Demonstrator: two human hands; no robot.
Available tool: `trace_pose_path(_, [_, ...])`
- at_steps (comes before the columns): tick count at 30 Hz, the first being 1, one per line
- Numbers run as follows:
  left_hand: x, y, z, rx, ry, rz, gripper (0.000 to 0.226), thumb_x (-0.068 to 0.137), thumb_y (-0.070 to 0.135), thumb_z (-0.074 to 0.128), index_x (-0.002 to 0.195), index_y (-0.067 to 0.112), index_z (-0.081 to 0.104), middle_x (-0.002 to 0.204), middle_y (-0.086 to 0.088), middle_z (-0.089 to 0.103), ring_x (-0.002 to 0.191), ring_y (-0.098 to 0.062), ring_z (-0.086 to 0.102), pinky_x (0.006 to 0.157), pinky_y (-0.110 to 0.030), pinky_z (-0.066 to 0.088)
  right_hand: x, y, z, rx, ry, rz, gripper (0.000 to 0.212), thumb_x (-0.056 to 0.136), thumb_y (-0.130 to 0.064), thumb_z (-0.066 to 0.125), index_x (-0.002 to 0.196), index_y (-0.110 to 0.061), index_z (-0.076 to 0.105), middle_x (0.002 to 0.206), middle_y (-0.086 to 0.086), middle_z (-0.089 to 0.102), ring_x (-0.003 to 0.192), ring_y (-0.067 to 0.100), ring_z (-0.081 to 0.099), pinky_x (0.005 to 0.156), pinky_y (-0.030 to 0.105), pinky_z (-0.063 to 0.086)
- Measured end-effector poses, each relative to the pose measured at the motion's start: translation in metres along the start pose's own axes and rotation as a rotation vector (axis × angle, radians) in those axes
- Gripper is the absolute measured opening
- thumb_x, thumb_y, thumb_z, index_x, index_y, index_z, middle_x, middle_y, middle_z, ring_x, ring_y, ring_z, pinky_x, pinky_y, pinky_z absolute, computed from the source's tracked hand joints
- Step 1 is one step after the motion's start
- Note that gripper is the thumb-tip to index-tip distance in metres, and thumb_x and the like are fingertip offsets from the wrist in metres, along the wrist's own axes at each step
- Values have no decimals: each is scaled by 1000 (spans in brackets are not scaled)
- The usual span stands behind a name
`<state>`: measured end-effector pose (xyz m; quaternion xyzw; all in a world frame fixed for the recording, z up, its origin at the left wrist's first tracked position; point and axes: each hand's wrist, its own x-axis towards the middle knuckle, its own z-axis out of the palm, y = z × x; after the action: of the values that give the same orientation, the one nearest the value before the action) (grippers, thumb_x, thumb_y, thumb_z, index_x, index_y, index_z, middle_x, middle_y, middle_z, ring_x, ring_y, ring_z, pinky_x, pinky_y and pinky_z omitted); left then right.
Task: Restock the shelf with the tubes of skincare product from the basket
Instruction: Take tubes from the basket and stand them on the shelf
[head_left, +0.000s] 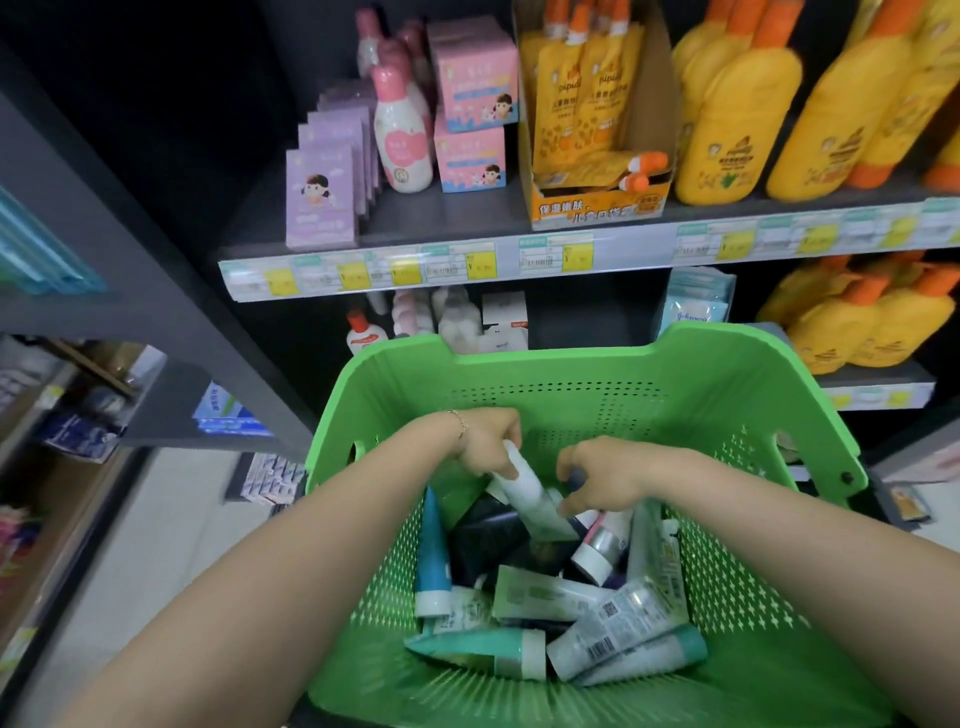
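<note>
A green perforated basket stands in front of me, holding several skincare tubes in white, teal, blue and black. My left hand grips the upper end of a white tube that slants up out of the pile. My right hand reaches down beside it, its curled fingers touching the tubes near a pink-and-white tube with a silver band; whether it holds one is unclear. A blue tube leans on the basket's left wall. The shelf rises behind the basket.
The upper shelf carries purple boxes, a pink-capped bottle, pink boxes, a display carton of yellow pouches and yellow bottles. The lower shelf holds small bottles and more yellow bottles. Another shelf unit stands left.
</note>
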<state>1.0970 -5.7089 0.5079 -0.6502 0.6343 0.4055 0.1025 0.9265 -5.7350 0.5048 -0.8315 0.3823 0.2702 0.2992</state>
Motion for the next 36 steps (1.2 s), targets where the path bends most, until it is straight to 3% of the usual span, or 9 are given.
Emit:
trace_pose_path(4, [-7,-8,-17,-206,8,31,33,89,7,57,120,12,47,121,-6,48,85,-13,54,68,-22,51,-3,3,0,33,14,13,59,89,-39,62,137,-13,40,133,5,52,112,24,55,97,38,46])
trace_pose_path(8, [-11,-17,-26,-475,-25,43,21,86,5,64,98,19,55,113,-3,51,90,-13,57,77,-23,54,-9,6,-7,128,50,26,72,86,-39,66,141,-10,31,138,8,47,118,24,51,97,32,43])
trace_pose_path(12, [-15,-23,-26,-716,-79,73,24,85,-7,60,97,13,55,108,-5,55,92,-14,59,70,-19,53,-17,11,-16,253,-17,-1,65,83,-32,71,133,-9,36,118,4,58,103,23,62,84,29,51])
trace_pose_path(16, [-22,-25,-29,-854,-101,96,22,85,-6,59,98,10,53,106,-6,57,95,-17,60,78,-24,54,-27,5,-25,201,-17,-49,62,82,-24,73,131,-8,38,129,10,55,110,26,58,92,36,49])
trace_pose_path(21, [-36,-21,-39,-881,-130,124,21,88,-1,59,104,10,49,104,-7,64,86,-18,68,76,-31,56,-43,-3,-57,86,47,-50,50,88,-20,67,130,-12,40,85,-9,50,74,12,50,54,14,38])
trace_pose_path(27, [-55,-11,-58,-733,-107,142,28,83,6,68,102,13,49,108,-5,64,103,-22,61,98,-40,46,-69,-19,-120,-108,170,-97,38,83,-31,72,113,-12,57,106,0,53,97,21,53,77,31,43])
trace_pose_path(30, [-61,-5,-68,-677,-5,156,33,78,18,75,101,18,52,109,0,65,110,-20,59,108,-48,35,-79,-29,-149,-91,267,-126,29,80,-29,75,100,-15,60,96,-2,56,88,19,53,68,28,43])
trace_pose_path(33, [-69,4,-78,-663,111,176,41,66,32,80,100,28,56,115,6,64,112,-17,58,97,-41,44,-93,-44,-175,-90,410,-204,28,77,-32,78,94,-20,60,85,-14,53,83,12,50,62,20,37])
trace_pose_path(36, [-80,13,-87,-641,228,243,44,66,36,78,104,28,57,107,9,67,94,-13,59,68,-26,41,-103,-55,-193,-52,547,-301,30,73,-26,81,88,-5,66,77,-4,58,73,13,50,62,26,40])
